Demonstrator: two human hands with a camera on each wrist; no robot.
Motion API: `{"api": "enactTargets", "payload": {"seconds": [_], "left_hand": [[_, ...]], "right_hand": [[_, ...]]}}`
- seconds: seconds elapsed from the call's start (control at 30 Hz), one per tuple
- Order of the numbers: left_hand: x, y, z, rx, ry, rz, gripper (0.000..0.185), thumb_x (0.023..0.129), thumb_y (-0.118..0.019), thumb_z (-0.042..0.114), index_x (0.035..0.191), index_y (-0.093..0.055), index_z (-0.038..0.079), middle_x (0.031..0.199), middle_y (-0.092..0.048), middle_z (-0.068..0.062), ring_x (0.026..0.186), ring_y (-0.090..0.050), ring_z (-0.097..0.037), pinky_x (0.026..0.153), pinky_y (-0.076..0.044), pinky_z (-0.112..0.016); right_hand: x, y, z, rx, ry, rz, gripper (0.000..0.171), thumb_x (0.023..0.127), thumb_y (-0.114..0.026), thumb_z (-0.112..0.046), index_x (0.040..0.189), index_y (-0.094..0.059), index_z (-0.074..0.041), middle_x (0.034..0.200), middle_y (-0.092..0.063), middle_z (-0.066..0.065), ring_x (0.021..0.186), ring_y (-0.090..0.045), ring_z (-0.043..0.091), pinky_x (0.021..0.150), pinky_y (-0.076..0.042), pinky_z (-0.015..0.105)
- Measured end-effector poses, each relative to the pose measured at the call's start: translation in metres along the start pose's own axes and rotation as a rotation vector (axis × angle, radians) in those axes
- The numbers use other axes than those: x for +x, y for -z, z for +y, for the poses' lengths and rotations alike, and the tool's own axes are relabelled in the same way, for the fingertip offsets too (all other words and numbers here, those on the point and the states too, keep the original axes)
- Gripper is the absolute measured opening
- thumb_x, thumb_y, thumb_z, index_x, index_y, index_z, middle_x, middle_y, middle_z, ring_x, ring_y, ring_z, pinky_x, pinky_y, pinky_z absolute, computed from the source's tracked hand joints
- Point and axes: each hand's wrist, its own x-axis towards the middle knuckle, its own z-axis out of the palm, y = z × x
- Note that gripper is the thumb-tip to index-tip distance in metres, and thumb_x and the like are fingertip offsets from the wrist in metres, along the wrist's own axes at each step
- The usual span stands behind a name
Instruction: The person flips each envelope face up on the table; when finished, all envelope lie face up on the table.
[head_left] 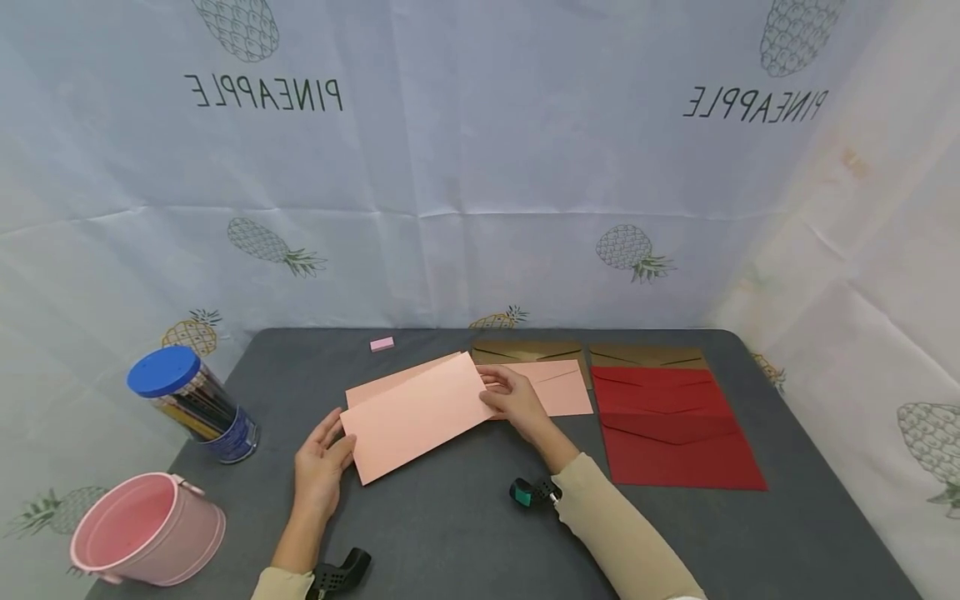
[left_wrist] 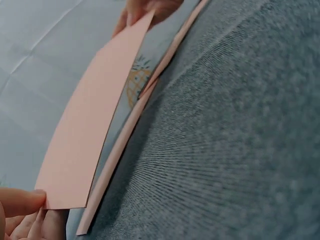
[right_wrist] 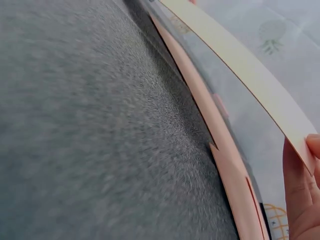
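A pink envelope (head_left: pixel 420 417), its plain side up, is held above the table by both hands. My left hand (head_left: pixel 318 467) pinches its left end between thumb and fingers; the thumb on the paper shows in the left wrist view. At the opposite end, my right hand (head_left: pixel 517 400) pinches the right edge, as the right wrist view also shows. Partly covered behind it lies another pink envelope (head_left: pixel 360 394). To the right, a further pink envelope (head_left: pixel 566 387) lies on the table with its flap line visible.
Red envelopes (head_left: pixel 675 454) overlap at the right, with gold envelopes (head_left: pixel 645 356) behind. A pink eraser-like block (head_left: pixel 382 343) lies at the back. On the left stand a blue-lidded jar of pencils (head_left: pixel 198 404) and a pink bucket (head_left: pixel 180 542). The grey table (head_left: pixel 450 533) has a curtain behind it.
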Motion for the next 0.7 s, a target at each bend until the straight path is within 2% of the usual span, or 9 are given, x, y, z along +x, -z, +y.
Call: {"api": "enactTargets", "payload": {"seconds": [0.23, 0.33, 0.43, 0.53, 0.63, 0.7], "left_hand": [[-0.004, -0.004, 0.0, 0.085, -0.028, -0.042, 0.058, 0.091, -0.055, -0.005, 0.145, -0.037, 0.004, 0.147, -0.039, -0.017, 0.095, -0.059, 0.008, 0.075, -0.052, -0.011], [-0.004, -0.006, 0.002, 0.15, -0.058, -0.081, 0.059, 0.092, -0.058, 0.0, 0.146, -0.034, 0.004, 0.148, -0.038, -0.016, 0.113, -0.054, 0.0, 0.082, -0.047, -0.007], [-0.004, -0.011, 0.005, 0.224, -0.121, -0.113, 0.063, 0.093, -0.059, 0.006, 0.148, -0.028, 0.001, 0.152, -0.031, -0.015, 0.135, -0.039, -0.016, 0.097, -0.038, -0.007], [-0.007, -0.021, 0.013, 0.292, -0.215, -0.106, 0.065, 0.093, -0.058, 0.005, 0.148, -0.024, -0.002, 0.156, -0.022, -0.015, 0.143, -0.023, -0.027, 0.112, -0.027, -0.022], [-0.015, -0.04, 0.027, 0.387, -0.318, -0.077, 0.063, 0.092, -0.056, 0.003, 0.148, -0.027, -0.001, 0.157, -0.016, -0.017, 0.145, -0.016, -0.032, 0.113, -0.025, -0.048], [-0.024, -0.057, 0.037, 0.436, -0.403, -0.068, 0.06, 0.092, -0.058, 0.005, 0.146, -0.031, 0.0, 0.157, -0.018, -0.016, 0.144, -0.018, -0.034, 0.111, -0.026, -0.054]], "right_hand": [[-0.013, 0.006, 0.012, 0.04, 0.03, 0.032, 0.046, 0.087, -0.063, 0.003, 0.132, -0.051, 0.001, 0.119, -0.057, 0.023, 0.098, -0.063, 0.016, 0.073, -0.054, 0.02], [-0.015, 0.009, 0.019, 0.097, 0.032, 0.056, 0.047, 0.087, -0.064, 0.002, 0.132, -0.051, 0.0, 0.119, -0.058, 0.022, 0.093, -0.064, 0.011, 0.069, -0.054, 0.021], [-0.018, 0.01, 0.018, 0.134, 0.079, 0.095, 0.047, 0.086, -0.065, 0.001, 0.132, -0.052, 0.0, 0.117, -0.058, 0.019, 0.085, -0.063, 0.007, 0.061, -0.05, 0.02], [-0.022, 0.012, 0.008, 0.145, 0.142, 0.134, 0.046, 0.087, -0.064, 0.001, 0.131, -0.052, 0.001, 0.115, -0.058, 0.017, 0.084, -0.062, 0.006, 0.058, -0.046, 0.019], [-0.028, 0.012, -0.005, 0.121, 0.223, 0.171, 0.044, 0.088, -0.062, 0.003, 0.131, -0.051, 0.003, 0.115, -0.058, 0.019, 0.088, -0.062, 0.006, 0.059, -0.046, 0.019], [-0.034, 0.009, -0.02, 0.087, 0.273, 0.211, 0.044, 0.088, -0.061, 0.004, 0.13, -0.051, 0.005, 0.116, -0.058, 0.023, 0.092, -0.063, 0.006, 0.065, -0.05, 0.017]]}}
